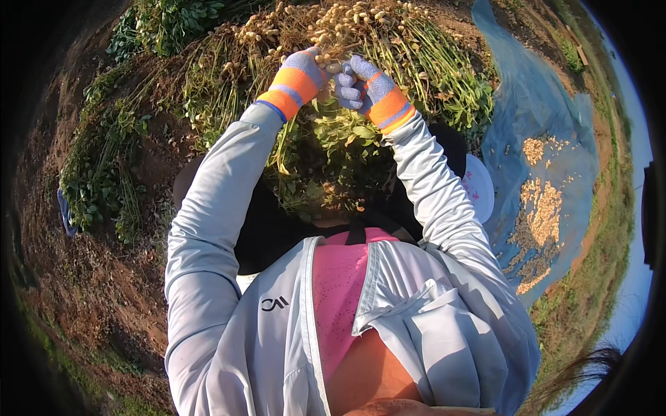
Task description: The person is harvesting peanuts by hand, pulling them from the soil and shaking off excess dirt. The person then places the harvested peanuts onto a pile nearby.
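Note:
My left hand (303, 76), in a grey-blue and orange knit glove, is closed at the pod-bearing roots of a peanut plant (341, 52). Its fingertips are partly hidden. Just right of it is my right hand (367, 88), gloved alike, with curled fingers close to a pale peanut pod (333, 68) between the hands. Whether those fingers pinch a pod cannot be made out. Beyond both hands lies a heap of pulled peanut plants (426, 67), roots and pods on the far side, stems towards me. Leafy green tops (343, 130) show below my wrists.
A blue plastic sheet (546, 109) spreads along the right, with loose peanut pods (541, 208) scattered on it. Beside my right arm is a white round object (478, 188) bearing red writing. More peanut plants (106, 156) lie at left on bare soil (93, 281).

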Demonstrator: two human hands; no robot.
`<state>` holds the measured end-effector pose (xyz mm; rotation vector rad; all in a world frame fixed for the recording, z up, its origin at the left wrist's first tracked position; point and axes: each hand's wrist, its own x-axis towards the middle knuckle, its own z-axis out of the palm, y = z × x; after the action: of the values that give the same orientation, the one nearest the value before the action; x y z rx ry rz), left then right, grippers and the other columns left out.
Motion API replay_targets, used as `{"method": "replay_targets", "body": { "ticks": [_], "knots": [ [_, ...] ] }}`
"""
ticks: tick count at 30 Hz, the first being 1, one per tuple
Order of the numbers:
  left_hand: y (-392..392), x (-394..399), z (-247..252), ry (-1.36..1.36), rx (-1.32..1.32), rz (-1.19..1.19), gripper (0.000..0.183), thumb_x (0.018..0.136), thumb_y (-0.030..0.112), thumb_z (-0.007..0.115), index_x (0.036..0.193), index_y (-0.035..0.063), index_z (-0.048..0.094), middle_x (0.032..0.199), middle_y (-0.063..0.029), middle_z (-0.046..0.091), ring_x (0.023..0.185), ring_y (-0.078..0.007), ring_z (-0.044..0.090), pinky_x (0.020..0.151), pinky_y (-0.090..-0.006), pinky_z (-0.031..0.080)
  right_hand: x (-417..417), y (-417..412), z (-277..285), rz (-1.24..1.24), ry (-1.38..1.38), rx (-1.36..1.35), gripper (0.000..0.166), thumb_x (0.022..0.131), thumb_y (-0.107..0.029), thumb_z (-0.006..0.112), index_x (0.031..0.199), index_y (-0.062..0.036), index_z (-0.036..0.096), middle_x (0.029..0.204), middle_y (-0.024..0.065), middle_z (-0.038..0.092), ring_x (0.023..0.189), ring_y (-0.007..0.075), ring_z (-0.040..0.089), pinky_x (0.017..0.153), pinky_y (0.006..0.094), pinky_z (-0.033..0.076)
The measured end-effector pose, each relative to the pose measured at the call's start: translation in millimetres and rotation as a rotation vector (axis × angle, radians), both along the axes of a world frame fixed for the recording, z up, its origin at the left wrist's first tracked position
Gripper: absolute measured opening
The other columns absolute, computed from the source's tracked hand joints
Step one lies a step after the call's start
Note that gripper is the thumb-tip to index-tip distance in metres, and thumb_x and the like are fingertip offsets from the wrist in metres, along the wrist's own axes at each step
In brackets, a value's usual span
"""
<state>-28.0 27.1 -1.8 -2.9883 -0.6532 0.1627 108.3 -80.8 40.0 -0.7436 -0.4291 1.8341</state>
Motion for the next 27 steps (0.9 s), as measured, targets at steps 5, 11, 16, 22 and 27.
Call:
{"method": "replay_targets", "body": {
  "ticks": [5,11,16,22,27],
  "knots": [
    [12.2,3.4,-42.6,-0.001,-0.069,0.231,0.019,0.078,0.023,0.051,0.095,0.0136,0.052,0.085,-0.0002,0.059,0.085,-0.0154,0.053,0.075,-0.0256,0.04,-18.0,-16.4,8.4,0.055,-0.001,0.055,0.02,0.084,-0.027,0.045,0.074,-0.0096,0.045,0.064,-0.0001,0.045,0.046,0.0094,0.039,0.041,0.0209,0.029],
    [13.6,-5.7,12.8,-0.676,-0.743,0.69,0.017,0.074,0.012,0.054,0.088,0.0067,0.047,0.069,-0.0026,0.053,0.065,-0.0166,0.053,0.058,-0.0264,0.043,-16.1,-23.7,21.3,-0.056,-0.532,-0.035,0.02,0.086,-0.026,0.045,0.085,-0.0067,0.049,0.067,0.0016,0.05,0.047,0.0072,0.044,0.037,0.0192,0.034],
    [-12.0,5.0,24.0,-0.487,-0.321,0.601,0.031,0.071,0.02,0.058,0.096,0.0042,0.049,0.077,-0.0131,0.059,0.072,-0.0275,0.057,0.063,-0.0313,0.045,-18.9,27.7,-26.8,-0.228,-0.972,0.109,0.039,0.08,-0.04,0.051,0.096,-0.004,0.049,0.077,0.0056,0.057,0.06,0.0146,0.053,0.05,0.0268,0.044],
    [-7.8,-4.3,36.4,-0.392,-0.364,0.66,0.031,0.072,0.026,0.059,0.093,0.0052,0.049,0.083,-0.0149,0.059,0.079,-0.0311,0.056,0.067,-0.0364,0.045,-26.7,32.3,-18.5,-0.124,-1.316,0.219,0.021,0.081,-0.022,0.054,0.088,-0.0019,0.054,0.072,0.0066,0.056,0.065,0.0135,0.051,0.06,0.0252,0.042],
    [53.6,-28.2,3.8,-0.634,-0.787,0.52,0.018,0.082,0.025,0.051,0.081,0.0075,0.055,0.064,0.0014,0.055,0.061,-0.0107,0.054,0.054,-0.0242,0.041,-27.7,-33.5,27.1,0.172,-0.581,0.061,0.02,0.085,-0.024,0.047,0.087,-0.0046,0.051,0.061,0.0021,0.049,0.047,0.0091,0.045,0.041,0.021,0.037]
  ]
}}
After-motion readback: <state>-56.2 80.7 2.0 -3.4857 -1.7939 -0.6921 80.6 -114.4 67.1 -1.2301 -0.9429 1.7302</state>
